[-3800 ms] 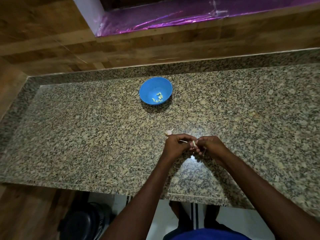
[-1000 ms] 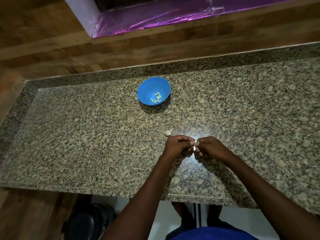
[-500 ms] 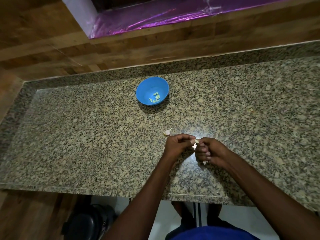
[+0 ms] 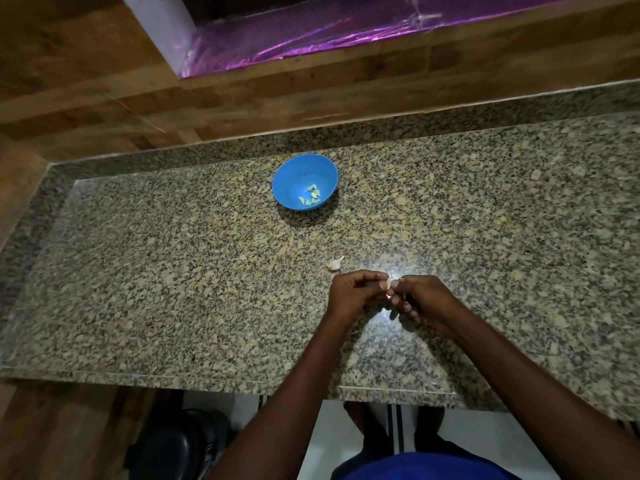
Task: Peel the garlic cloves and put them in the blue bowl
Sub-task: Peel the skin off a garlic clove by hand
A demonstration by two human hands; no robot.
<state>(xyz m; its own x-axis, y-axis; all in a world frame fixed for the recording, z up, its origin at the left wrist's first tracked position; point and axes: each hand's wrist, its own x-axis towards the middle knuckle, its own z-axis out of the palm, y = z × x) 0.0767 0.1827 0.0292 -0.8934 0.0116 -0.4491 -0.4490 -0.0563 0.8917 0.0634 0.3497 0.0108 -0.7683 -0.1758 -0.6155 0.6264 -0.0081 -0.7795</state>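
Between fingertips: garlic clove (image 4: 388,284), pinched by left hand (image 4: 353,293) & right hand (image 4: 420,296). Beyond grip: spare clove (image 4: 335,264), then blue bowl (image 4: 304,186). Advice: peel w/ nails, grip light.

Both bare forearms reach forward and converge. The left hand (image 4: 353,293) curls loosely, thumb tip meeting the right hand (image 4: 420,296), whose fingers fold inward; together they pinch a small pale garlic clove (image 4: 388,284) between their fingertips.

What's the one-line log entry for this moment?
step: peeling | hands: left and right pinch clove | bowl: holds peeled cloves | counter: one loose clove
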